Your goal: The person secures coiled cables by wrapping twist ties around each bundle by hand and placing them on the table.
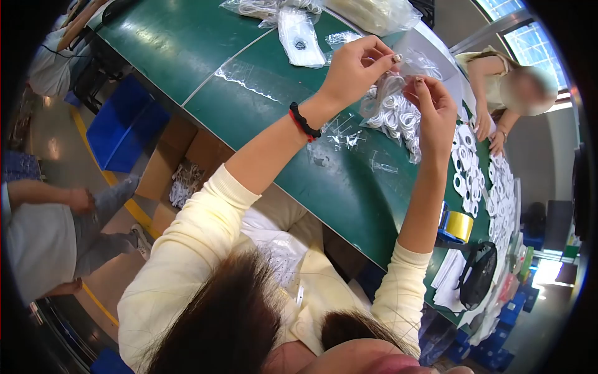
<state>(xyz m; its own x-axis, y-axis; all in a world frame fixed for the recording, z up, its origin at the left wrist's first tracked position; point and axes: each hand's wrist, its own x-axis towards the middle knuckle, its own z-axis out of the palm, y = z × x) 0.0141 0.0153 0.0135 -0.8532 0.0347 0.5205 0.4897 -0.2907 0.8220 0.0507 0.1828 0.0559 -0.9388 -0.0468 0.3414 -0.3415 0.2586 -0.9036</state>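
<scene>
My left hand (356, 67), with a black and red band at the wrist, reaches over the green table with thumb and fingers pinched together. Opposite it, my right hand (437, 112) is also closed in a pinch. Both appear to grip the upper edge of a clear plastic bag (391, 82); the exact hold is partly hidden by my fingers. Just below and between my hands lie several coiled white cables (402, 118); whether all are inside the bag I cannot tell. Small clear plastic pieces (342, 134) lie on the table near my left wrist.
White ring-shaped parts (467, 162) cover the table's right side, where another person's hands (489, 134) work. A yellow tape roll (458, 227) and black pouch (478, 274) sit nearer. Bagged cables (268, 9) lie at the back. Left are a blue bin (124, 124) and a walking person.
</scene>
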